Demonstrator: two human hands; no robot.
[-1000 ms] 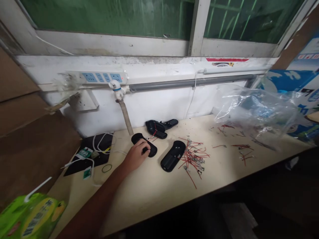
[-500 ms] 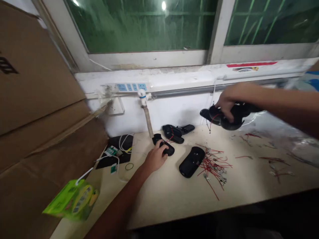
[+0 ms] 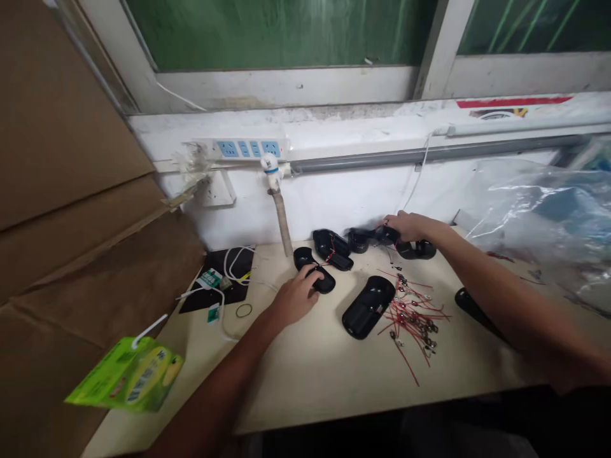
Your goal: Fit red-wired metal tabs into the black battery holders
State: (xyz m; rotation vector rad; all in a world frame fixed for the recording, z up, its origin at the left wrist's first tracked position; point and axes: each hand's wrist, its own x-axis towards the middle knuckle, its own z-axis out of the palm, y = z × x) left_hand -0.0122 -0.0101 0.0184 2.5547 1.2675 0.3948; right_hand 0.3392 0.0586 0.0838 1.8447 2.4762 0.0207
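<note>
My left hand [image 3: 296,296] is closed over the near end of a black plastic shell [image 3: 327,284] that lies on the table. My right hand [image 3: 403,226] grips black plastic shells [image 3: 387,235] low at the back of the table; its fingertips are partly hidden. Thin wires dangle under them. Between my hands, another black piece [image 3: 333,248] with a red wire rests by the wall. A larger black housing [image 3: 368,307] lies nearer me. Beside it spreads a pile of red wires with small metal parts [image 3: 415,316]. One more black piece [image 3: 470,304] is partly hidden by my right forearm.
A cardboard box [image 3: 71,210] walls off the left side. A green packet [image 3: 131,375] hangs at the table's left edge. White cables [image 3: 232,280] and a rubber band [image 3: 244,310] lie nearby. A grey hose [image 3: 282,222] comes down from the wall. Clear plastic sheeting [image 3: 539,216] covers the right rear.
My right hand has come down and left with the black shells, to the table's back. A black piece now shows beside my right forearm. My left hand stays on its shell.
</note>
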